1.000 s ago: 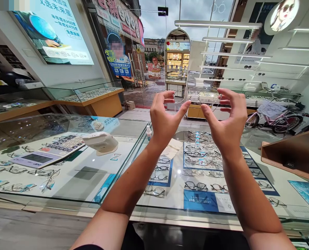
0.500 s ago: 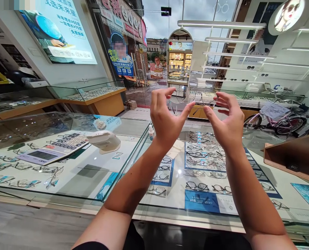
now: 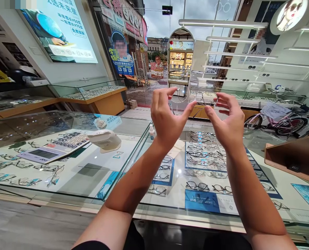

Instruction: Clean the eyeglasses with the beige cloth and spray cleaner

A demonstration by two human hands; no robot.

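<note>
Raised above a glass display case [image 3: 179, 203], a pair of thin-rimmed eyeglasses [image 3: 202, 99] is held between my two hands. My left hand [image 3: 166, 113] grips the left side of the frame between thumb and fingers. On the other side, my right hand [image 3: 227, 118] pinches the right rim the same way. The clear lenses and fine rims blend into the background, and parts of the frame are hidden behind my fingers. Rows of eyeglasses [image 3: 197, 186] lie in the case below my forearms.
On the left case sit a calculator [image 3: 43, 154] and a white device [image 3: 104, 139]. A small spray bottle [image 3: 151, 132] and a folded cloth [image 3: 176, 148] are near my left wrist. A brown wooden box [image 3: 291, 163] stands right. Beyond are an oval mirror [image 3: 180, 62] and a pink bicycle [image 3: 279, 118].
Both hands keep their grip on the eyeglasses at nearly the same height. The eyeglasses have tilted slightly, and the view has shifted a little.
</note>
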